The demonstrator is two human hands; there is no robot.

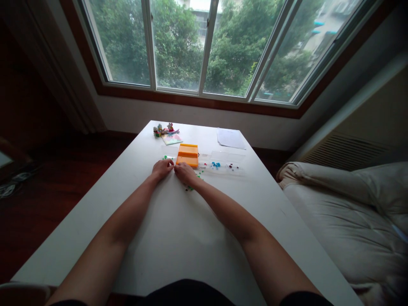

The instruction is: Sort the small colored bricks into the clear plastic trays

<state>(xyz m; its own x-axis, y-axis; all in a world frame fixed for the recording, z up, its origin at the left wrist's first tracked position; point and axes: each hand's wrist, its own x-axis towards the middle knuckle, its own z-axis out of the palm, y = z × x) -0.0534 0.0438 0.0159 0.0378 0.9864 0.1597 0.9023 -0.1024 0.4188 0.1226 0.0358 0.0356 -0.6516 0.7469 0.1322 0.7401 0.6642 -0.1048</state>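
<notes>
My left hand (162,169) is at the near left of an orange hinged case (188,149), its thumb and fingers curled into a pinch. Against the case's near edge, my right hand (185,172) is closed, with its fingertips almost meeting those of the left. Whatever sits in either pinch is too small or hidden to make out. Small green pieces (165,157) lie just beyond the left hand. More green bits (200,175) are scattered by the right wrist, some partly hidden behind the forearm.
Right of the case, clear trays hold blue pieces (216,165) and dark red pieces (231,165). Small toy figures (158,130) and a pastel card (172,139) are at the far left of the white table (197,246). White paper (230,138) lies far right; a beige sofa (338,212) stands alongside.
</notes>
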